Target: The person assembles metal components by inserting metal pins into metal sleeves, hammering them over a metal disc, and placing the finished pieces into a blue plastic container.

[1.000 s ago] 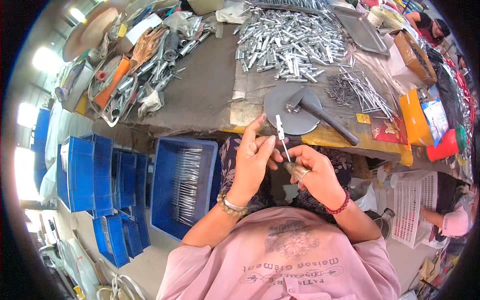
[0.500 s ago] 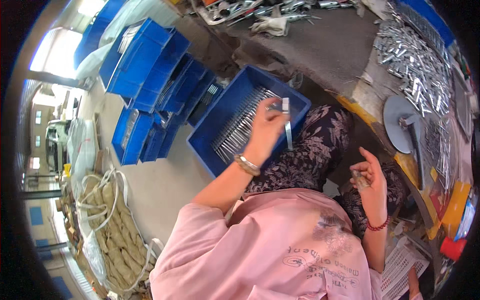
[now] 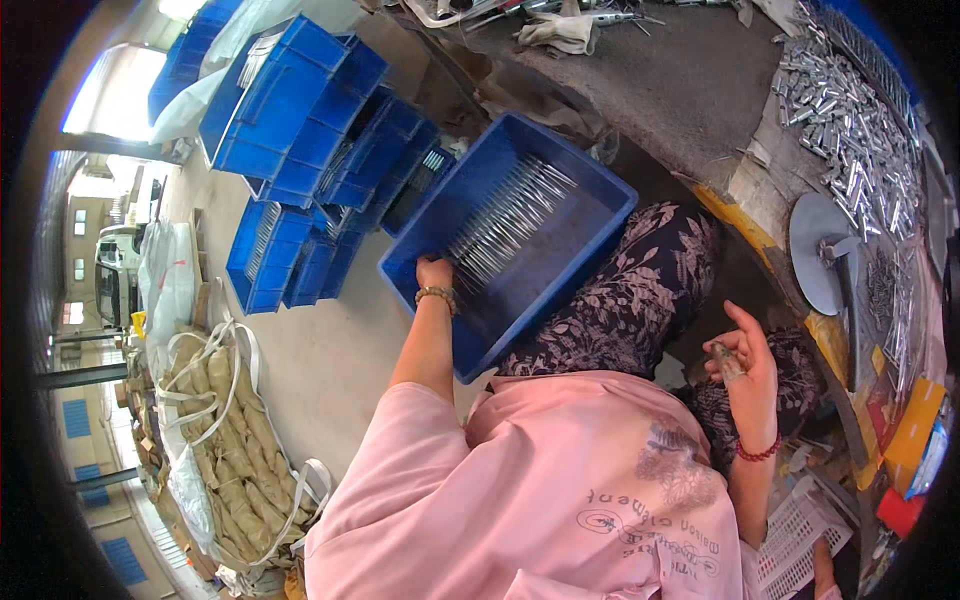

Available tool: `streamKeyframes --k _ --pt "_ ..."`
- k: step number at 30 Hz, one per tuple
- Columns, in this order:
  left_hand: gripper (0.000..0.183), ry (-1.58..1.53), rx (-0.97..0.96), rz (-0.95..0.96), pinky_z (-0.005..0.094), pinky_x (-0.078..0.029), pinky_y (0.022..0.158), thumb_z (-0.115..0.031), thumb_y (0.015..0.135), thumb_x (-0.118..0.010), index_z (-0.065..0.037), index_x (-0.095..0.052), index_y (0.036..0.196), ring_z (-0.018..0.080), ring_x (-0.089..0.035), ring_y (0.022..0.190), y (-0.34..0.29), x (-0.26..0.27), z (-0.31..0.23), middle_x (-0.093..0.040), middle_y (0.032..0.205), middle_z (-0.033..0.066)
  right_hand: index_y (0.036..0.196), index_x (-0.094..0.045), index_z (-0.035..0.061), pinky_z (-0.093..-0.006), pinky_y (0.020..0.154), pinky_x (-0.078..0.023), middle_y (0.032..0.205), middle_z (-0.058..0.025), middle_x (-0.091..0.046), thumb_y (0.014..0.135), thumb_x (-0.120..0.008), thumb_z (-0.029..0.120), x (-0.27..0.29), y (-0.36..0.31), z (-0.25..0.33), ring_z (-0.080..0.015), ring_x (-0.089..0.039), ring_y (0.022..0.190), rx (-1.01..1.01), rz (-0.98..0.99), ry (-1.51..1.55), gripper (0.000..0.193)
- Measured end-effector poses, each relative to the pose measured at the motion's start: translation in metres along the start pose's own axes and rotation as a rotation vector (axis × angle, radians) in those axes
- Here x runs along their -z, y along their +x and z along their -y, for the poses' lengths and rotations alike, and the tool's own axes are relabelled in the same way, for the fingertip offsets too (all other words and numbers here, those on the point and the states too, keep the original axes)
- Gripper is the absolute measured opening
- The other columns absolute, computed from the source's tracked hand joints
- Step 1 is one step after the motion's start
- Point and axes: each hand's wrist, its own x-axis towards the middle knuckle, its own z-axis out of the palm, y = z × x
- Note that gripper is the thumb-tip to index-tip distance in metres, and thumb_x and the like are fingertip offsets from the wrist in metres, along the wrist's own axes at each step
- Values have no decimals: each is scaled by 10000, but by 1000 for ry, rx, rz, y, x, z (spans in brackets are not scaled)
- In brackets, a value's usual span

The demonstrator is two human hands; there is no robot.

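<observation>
1. Rods (image 3: 505, 215) of bright metal lie in a row inside the blue bin (image 3: 600, 205) on the floor.
2. At the bin's near corner the left hand (image 3: 435, 272) reaches in, touching the row's end; whether its grip is closed I cannot tell.
3. Well right of the bin, the right hand (image 3: 745, 365) hovers over the lap, grip narrow around a small metal piece (image 3: 728, 360).
4. Beyond the bin, the counter (image 3: 690, 80) carries loose metal tubes (image 3: 845, 110).

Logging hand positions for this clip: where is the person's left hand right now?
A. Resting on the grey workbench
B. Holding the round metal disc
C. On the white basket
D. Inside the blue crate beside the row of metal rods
D: the left hand reaches down into the blue crate, right at the near end of the metal rods lined up inside.
</observation>
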Motion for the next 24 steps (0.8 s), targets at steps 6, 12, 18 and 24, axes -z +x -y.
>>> streamKeyframes --k 6,12,18,24 --pt "387 109 -83 29 450 -594 899 -95 879 -676 -17 -742 1252 395 -755 1023 36 1 30 -776 1117 249 1561 -521 126 -243 776 -511 1068 -53 -673 1003 -525 -90 -2 1 -2 -107 -632 868 -16 29 20 598" --pt "385 468 -330 130 484 -565 1010 -202 893 -674 -24 -762 1223 445 -717 1155 45 -4 29 -753 1188 278 1528 -558 119 -242 762 -509 1062 -48 -682 1017 -531 -79 -4 6 -4 -102 -633 864 -8 38 45 549" --pt "317 415 -473 101 508 -559 980 -239 942 -632 -47 -791 1138 451 -715 1125 16 13 -44 -757 1138 263 1490 -591 105 -249 772 -518 1064 -54 -695 1008 -550 -76 5 -4 -6 -105 -639 863 -15 -28 34 517" --pt "263 -132 -847 89 333 -527 658 -264 1071 -654 -17 -722 1009 167 -709 714 -107 25 -196 -736 850 78 1375 -669 87 -305 790 -563 977 -81 -740 951 -712 6 -2 4 -25 -137 -687 856 157 -32 -63 433"
